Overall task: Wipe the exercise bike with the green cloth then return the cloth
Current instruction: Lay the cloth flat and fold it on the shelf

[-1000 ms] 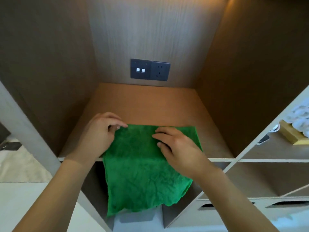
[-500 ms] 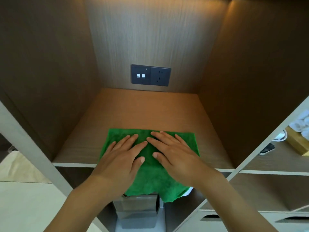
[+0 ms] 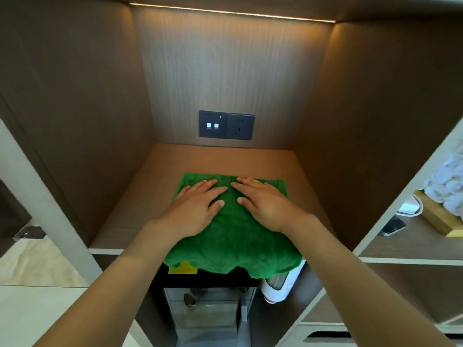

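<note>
Pressing flat with straight, spread fingers, the left hand [image 3: 194,209] and the right hand [image 3: 264,202] lay side by side on the green fuzzy cloth [image 3: 233,236], which covered the front edge of the brown wooden shelf [image 3: 130,221]. Its front part hung over that edge, so it could slide off when the palms lifted. The exercise bike was not visible. Things below the shelf were partly hidden.

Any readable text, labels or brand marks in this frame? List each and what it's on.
None readable.
Yellow sticker on the black box under the green cloth: print too blurred to read.
Wall socket plate: no legible marking.
Phone on the right-hand shelf: nothing legible.
</note>
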Motion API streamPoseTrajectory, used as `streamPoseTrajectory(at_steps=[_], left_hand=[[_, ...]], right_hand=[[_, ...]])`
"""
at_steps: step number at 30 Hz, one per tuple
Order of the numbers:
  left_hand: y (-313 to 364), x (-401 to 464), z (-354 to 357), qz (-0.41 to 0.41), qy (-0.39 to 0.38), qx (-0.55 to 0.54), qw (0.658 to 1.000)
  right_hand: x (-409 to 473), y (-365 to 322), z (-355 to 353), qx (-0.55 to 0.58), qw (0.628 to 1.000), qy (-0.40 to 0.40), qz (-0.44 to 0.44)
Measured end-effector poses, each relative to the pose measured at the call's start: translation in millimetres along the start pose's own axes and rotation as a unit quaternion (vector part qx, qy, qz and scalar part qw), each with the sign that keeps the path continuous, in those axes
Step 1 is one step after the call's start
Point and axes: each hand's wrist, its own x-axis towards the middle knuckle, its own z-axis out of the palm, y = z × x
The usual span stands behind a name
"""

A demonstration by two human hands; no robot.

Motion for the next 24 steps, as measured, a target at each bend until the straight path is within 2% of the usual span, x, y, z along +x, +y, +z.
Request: streamPoseTrajectory(at_steps=[5, 9, 12, 14, 20, 24], left_hand=[[8.0, -13.6, -3.6, 0.009, 0.056, -0.027, 0.998], [22.4, -51.2, -11.1, 0.023, 0.097, -0.01, 0.995], [26.8, -80.4, -10.4, 0.008, 0.04, -0.031, 0.999], [25.0, -86.4, -5.6, -0.013, 0.009, -0.003, 1.0], [19.7, -85.1, -3.0, -0.014, 0.005, -0.024, 1.0], [24.3, -97.3, -0.4, -0.019, 0.003, -0.011, 1.0]], right_hand=[[-49.8, -10.6, 9.3, 0.054, 0.997, 0.048, 0.017], [-74.6, -10.4, 20.7, 0.026, 0.998, 0.041, 0.046], [-77.1, -7.8, 27.6, 0.015, 0.997, 0.053, 0.046], [-75.1, -5.9, 30.6, 0.01, 0.997, 0.055, 0.044], [-67.3, 2.2, 25.0, 0.011, 0.999, 0.02, 0.034], [-75.6, -0.3, 25.4, 0.005, 0.999, 0.026, 0.026]])
